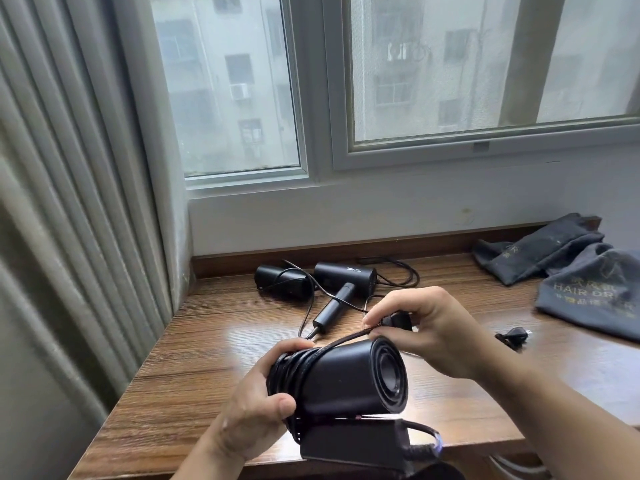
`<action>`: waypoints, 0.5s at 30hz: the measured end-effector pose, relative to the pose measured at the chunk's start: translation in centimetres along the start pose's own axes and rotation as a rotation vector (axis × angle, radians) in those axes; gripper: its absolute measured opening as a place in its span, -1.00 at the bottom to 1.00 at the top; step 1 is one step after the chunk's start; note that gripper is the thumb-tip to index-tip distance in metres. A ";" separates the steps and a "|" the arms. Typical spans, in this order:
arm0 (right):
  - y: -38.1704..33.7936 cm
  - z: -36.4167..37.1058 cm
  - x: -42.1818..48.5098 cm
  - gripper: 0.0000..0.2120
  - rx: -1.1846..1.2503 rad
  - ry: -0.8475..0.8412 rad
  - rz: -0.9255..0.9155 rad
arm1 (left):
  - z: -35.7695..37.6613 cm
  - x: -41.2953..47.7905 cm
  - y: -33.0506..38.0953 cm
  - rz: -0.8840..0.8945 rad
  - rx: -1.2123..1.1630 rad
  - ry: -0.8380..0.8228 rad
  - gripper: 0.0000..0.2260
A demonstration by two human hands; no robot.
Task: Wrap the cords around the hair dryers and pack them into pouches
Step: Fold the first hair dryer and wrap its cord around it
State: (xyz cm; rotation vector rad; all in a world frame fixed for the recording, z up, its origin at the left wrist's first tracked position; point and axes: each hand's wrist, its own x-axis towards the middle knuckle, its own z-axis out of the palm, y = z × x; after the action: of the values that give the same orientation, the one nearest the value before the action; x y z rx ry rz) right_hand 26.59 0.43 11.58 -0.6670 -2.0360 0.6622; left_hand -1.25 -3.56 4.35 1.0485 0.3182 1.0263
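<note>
Both hands are busy over the near edge of the wooden tabletop (214, 327). Her or his left hand (256, 407) is closed around the back end of a black hair dryer (346, 379), thumb pressed over the coils of cord (294, 372) already wound round the barrel. That dryer is held on its side just above the tabletop, its round ribbed end facing right and towards me, and its folded handle (353, 445) lies underneath along the tabletop edge. From the coils a free strand of cord rises up to the right hand (426, 327), which pinches it between thumb and fingertips, closed on the cord near its plug (400, 320).

Scanning the room from the left, a grey curtain (69, 202) hangs in folds beside the window (311, 98). Further back on the tabletop, close to the wall, lies a second dryer (282, 280) with its cord bundled against it, and just right of it a third dryer (343, 280) lying with its handle stretched out towards the hands and its cord trailing loose in loops around it. On the right, near the tabletop's far corner, two grey cloth pouches (568, 261) lie crumpled and overlapping, the nearer one printed with "HAIR DR". A small black object (514, 336) I cannot identify rests on the wood just in front of them.
</note>
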 end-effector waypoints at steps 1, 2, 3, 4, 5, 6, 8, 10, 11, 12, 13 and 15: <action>0.0 0.2 -0.1 -0.88 0.048 0.021 0.026 | -0.1 0.0 -0.1 0.004 -0.025 0.001 -0.33; -0.1 0.3 -0.2 -0.89 0.092 0.034 0.047 | -0.2 0.1 -0.2 0.008 -0.044 0.007 -0.33; -0.2 0.5 -0.3 -0.89 0.138 0.034 0.060 | -0.2 0.1 -0.3 0.013 -0.053 0.015 -0.32; -0.2 0.5 -0.4 -0.89 0.181 0.023 0.063 | -0.3 0.2 -0.4 0.019 -0.054 0.028 -0.33; -0.2 0.5 -0.6 -0.88 0.220 0.009 0.061 | -0.3 0.2 -0.5 0.028 -0.054 0.040 -0.33; -0.3 0.4 -0.7 -0.85 0.250 -0.003 0.057 | -0.2 0.4 -0.6 0.038 -0.058 0.047 -0.34; -0.2 0.4 -1.0 -0.78 0.311 -0.034 0.069 | 0.0 0.6 -0.8 0.061 -0.077 0.051 -0.36; 0.0 0.5 -1.4 -0.70 0.385 -0.084 0.096 | 0.1 0.8 -0.9 0.087 -0.092 0.078 -0.35; 0.1 0.6 -1.6 -0.62 0.428 -0.113 0.119 | 0.1 0.9 -1.0 0.104 -0.094 0.100 -0.33; 0.1 0.8 -1.8 -0.53 0.475 -0.138 0.146 | 0.1 1.0 -1.1 0.120 -0.092 0.130 -0.32; 0.1 1.0 -1.8 -0.45 0.521 -0.154 0.169 | 0.1 1.1 -1.2 0.132 -0.089 0.165 -0.30; 0.1 1.3 -1.7 -0.36 0.562 -0.146 0.179 | 0.1 1.3 -1.5 0.149 -0.089 0.215 -0.28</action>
State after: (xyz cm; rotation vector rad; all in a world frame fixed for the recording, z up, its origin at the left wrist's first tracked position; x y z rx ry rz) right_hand 26.29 -0.91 9.89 -0.4755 -1.8020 1.3560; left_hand 0.36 -2.70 3.49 0.8925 0.3695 1.2800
